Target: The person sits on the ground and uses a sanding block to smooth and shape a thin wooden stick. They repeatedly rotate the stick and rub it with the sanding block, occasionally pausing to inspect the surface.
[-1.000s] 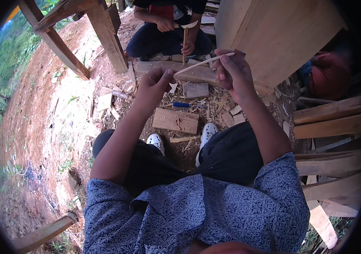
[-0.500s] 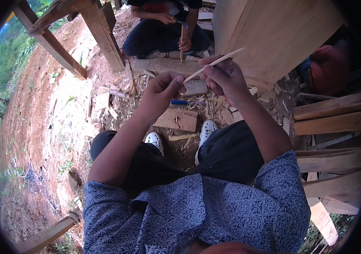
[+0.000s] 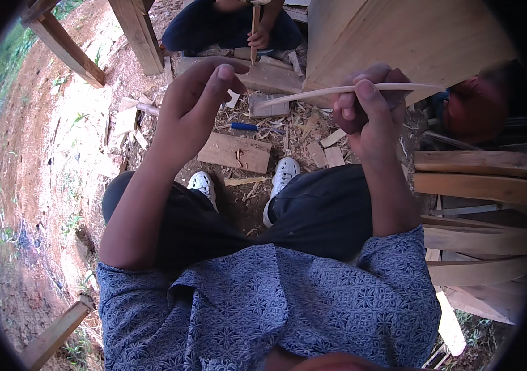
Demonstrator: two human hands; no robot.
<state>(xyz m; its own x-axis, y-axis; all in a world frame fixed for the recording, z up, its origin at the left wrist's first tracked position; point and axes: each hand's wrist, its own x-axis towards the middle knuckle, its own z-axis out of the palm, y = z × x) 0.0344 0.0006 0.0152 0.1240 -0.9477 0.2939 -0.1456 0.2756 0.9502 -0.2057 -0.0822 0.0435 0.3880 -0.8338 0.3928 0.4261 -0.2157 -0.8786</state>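
My right hand (image 3: 371,105) pinches a thin, pale wooden strip (image 3: 313,94) between thumb and fingers. The strip lies nearly level and slightly bowed, its tapered left end pointing toward my left hand (image 3: 198,93). That hand is raised, fingers loosely curved and apart, with nothing in it and a gap between it and the strip. Below, on the shaving-covered ground, are a flat wooden board (image 3: 235,152), a blue-handled tool (image 3: 243,127) and a small greyish block (image 3: 269,106).
Across from me, a seated person's hand (image 3: 259,38) holds an upright stick (image 3: 255,28) over a wooden beam (image 3: 276,77). A large wooden panel (image 3: 393,37) stands at the far right. Curved planks (image 3: 473,185) are stacked on the right. Wooden posts (image 3: 136,37) rise at the far left.
My left hand has let go of the strip and moved left. My right hand has carried the strip right and turned it from slanting to nearly level. The view has shifted.
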